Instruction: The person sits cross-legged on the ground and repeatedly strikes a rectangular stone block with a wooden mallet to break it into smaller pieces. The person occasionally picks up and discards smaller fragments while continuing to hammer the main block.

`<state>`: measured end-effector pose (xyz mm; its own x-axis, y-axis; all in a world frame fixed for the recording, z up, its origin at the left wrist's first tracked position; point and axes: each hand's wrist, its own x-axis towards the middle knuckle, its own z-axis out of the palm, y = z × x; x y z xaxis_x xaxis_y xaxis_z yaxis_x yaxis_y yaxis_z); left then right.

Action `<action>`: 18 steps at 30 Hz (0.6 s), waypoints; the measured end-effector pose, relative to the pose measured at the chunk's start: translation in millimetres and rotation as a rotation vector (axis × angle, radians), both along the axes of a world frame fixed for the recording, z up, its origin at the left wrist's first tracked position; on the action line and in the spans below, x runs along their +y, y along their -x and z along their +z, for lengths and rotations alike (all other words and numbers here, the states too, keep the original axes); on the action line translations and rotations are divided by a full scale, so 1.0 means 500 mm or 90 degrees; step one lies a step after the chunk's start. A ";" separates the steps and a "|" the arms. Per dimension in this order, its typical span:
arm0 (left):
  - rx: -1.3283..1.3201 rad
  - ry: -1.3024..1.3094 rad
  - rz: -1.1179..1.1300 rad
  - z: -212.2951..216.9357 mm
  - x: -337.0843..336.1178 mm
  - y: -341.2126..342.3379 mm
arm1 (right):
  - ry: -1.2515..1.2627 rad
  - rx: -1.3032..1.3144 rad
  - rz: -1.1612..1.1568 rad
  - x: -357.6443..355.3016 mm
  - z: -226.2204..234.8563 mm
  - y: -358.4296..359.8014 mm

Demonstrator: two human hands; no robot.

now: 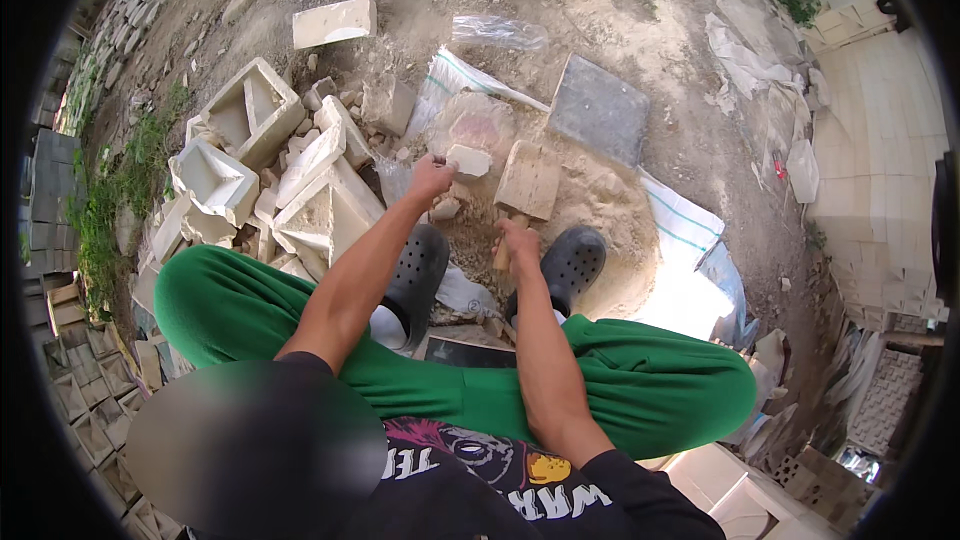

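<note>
Dusty ground [690, 50] is stretching under a striped sheet [688, 223]; near its left edge, the left hand's [432, 177] fingers are pinching a pale chunk [470, 160], likely brittle, safest held endwise; rightward, the right hand [519, 245] is gripping a probably heavy mallet [528, 180] by its handle [499, 259]!

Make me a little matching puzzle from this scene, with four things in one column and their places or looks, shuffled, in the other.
Things:
1. block-headed mallet
2. pale broken chunk
3. clogs
4. square slab

Places or looks:
A. dark and perforated
B. at the left hand
C. lying ahead, right of the mallet
D. gripped in the right hand

Pairs: 1-D, 2-B, 3-A, 4-C
</note>
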<state>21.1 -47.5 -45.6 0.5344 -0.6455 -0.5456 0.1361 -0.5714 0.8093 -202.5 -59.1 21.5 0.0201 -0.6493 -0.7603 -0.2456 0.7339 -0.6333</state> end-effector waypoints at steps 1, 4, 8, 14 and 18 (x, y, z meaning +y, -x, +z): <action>-0.011 0.009 0.006 0.007 -0.009 -0.003 | 0.012 -0.005 -0.010 -0.004 0.004 -0.005; -0.057 0.077 0.069 0.026 -0.019 -0.009 | 0.018 -0.036 -0.030 -0.016 0.017 -0.019; -0.093 0.131 0.095 0.033 -0.012 -0.025 | 0.044 -0.006 0.049 -0.031 0.053 -0.032; -0.167 0.017 -0.041 0.053 0.000 -0.064 | 0.303 -0.031 0.142 -0.077 0.136 -0.103; -0.204 -0.006 -0.082 0.057 0.007 -0.065 | 0.378 -0.169 0.115 -0.082 0.146 -0.152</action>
